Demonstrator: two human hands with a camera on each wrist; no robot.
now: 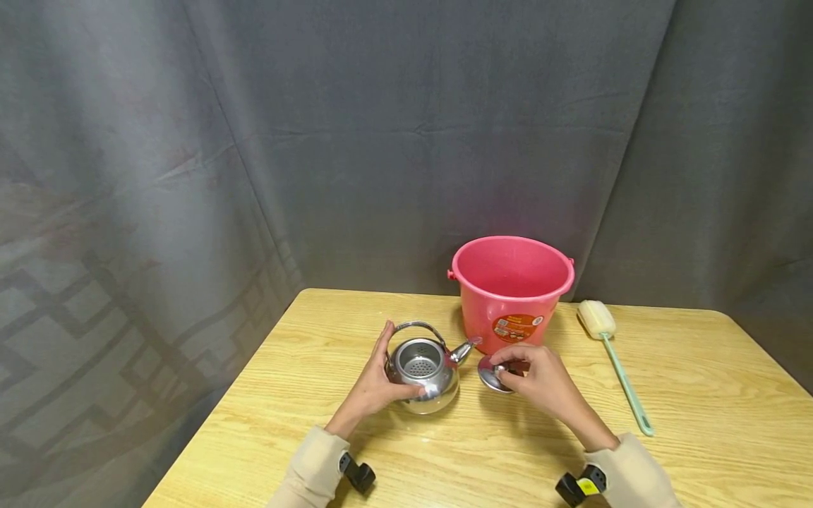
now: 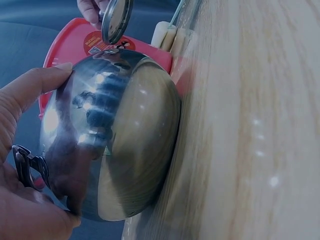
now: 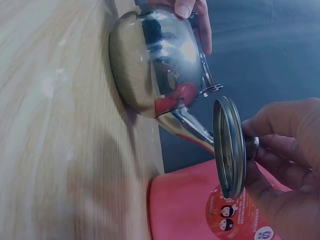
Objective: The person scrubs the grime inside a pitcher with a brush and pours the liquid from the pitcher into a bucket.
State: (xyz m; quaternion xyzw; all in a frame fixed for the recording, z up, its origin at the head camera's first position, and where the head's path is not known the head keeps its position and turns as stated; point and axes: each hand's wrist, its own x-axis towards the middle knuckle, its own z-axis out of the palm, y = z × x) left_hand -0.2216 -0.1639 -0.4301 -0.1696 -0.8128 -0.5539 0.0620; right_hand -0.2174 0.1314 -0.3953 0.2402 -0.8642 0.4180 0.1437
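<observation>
A shiny steel teapot (image 1: 438,389) stands uncovered on the table, its round opening showing a perforated strainer (image 1: 420,365). My left hand (image 1: 371,386) holds its left side, thumb pressed on the front of the body and fingers behind near the raised handle (image 1: 416,324). To the right of the spout (image 1: 466,351), my right hand (image 1: 540,377) pinches the knob of the round steel lid (image 1: 488,374). The lid (image 3: 229,150) is tilted on edge in the right wrist view, held off the table beside the spout. Some of the left fingers are hidden behind the teapot.
Close behind the spout and lid is a pink bucket (image 1: 473,303) with an orange-red sticker. Further right lies a sponge brush (image 1: 597,319) with a long green handle (image 1: 625,384). Grey curtain (image 1: 406,141) hangs behind the wooden table (image 1: 305,395).
</observation>
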